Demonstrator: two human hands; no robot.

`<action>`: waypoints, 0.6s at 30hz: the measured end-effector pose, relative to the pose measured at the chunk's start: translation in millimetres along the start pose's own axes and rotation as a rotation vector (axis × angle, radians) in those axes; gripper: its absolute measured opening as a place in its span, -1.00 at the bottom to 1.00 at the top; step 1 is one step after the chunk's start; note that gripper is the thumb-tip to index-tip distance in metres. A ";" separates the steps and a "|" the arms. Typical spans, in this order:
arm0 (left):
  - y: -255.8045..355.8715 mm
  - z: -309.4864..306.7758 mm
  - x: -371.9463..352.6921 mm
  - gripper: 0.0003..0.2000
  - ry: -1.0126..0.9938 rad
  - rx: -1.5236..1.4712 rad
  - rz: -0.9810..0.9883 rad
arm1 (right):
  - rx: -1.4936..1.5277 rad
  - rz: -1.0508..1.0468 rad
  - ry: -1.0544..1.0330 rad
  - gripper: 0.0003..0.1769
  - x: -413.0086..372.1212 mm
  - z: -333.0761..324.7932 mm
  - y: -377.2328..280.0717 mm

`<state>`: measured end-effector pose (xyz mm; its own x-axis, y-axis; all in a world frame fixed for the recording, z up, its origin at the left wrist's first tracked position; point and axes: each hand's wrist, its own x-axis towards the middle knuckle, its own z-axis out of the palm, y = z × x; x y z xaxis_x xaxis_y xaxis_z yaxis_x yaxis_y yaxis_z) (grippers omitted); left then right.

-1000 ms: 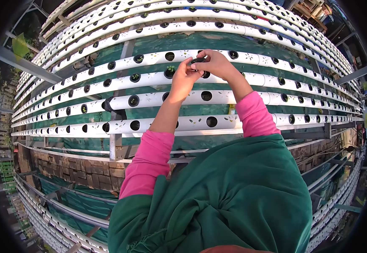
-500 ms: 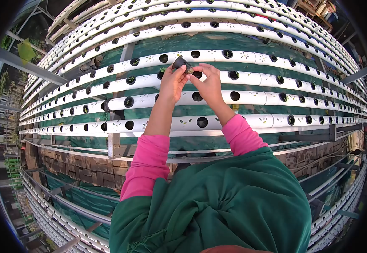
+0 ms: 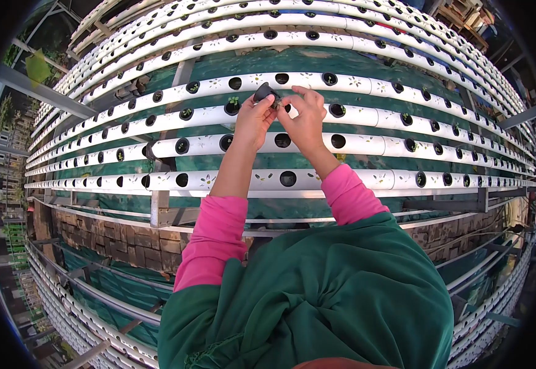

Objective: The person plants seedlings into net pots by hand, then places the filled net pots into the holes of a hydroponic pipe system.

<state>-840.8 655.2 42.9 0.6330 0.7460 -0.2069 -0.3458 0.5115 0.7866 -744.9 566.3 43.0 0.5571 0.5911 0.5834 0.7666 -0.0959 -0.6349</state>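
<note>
A small black net pot [image 3: 264, 92] is gripped between the thumb and fingers of my left hand [image 3: 254, 128], tilted on its side above the white pipes. My right hand [image 3: 305, 123] is at the pot's right end, thumb and index finger pinched together there. What sits between those fingertips is too small to make out. Below and around both hands, a white pipe [image 3: 209, 115] with round holes runs across. Just left of the pot, a green seedling [image 3: 233, 101] stands in one hole.
Several more white pipes [image 3: 366, 146] run side by side, some holes holding black pots with seedlings. Green sheeting [image 3: 243, 64] lies beneath them. A grey metal post [image 3: 159, 209] supports the near pipe, and a brick-like surface [image 3: 126, 243] lies closer to me.
My right hand's upper fingers have lifted and spread slightly, while its thumb and index finger stay at the pot's end. The pot has shifted slightly, and the view has moved a little.
</note>
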 end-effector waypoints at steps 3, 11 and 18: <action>0.3 3.4 -0.9 -0.77 0.014 0.011 -0.014 | -0.053 -0.101 0.020 -0.85 1.9 -2.2 4.2; -5.2 1.5 4.8 -0.71 0.001 -0.012 -0.004 | -0.114 -0.208 0.022 -0.85 5.5 -2.9 10.6; -14.4 -13.3 14.9 -0.50 0.032 0.015 0.001 | 0.049 0.097 -0.169 -0.83 3.5 2.7 18.0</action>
<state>-835.6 664.6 20.7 0.6100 0.7600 -0.2241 -0.3360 0.5042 0.7955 -730.0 568.7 32.2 0.5625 0.7075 0.4279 0.6933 -0.1217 -0.7103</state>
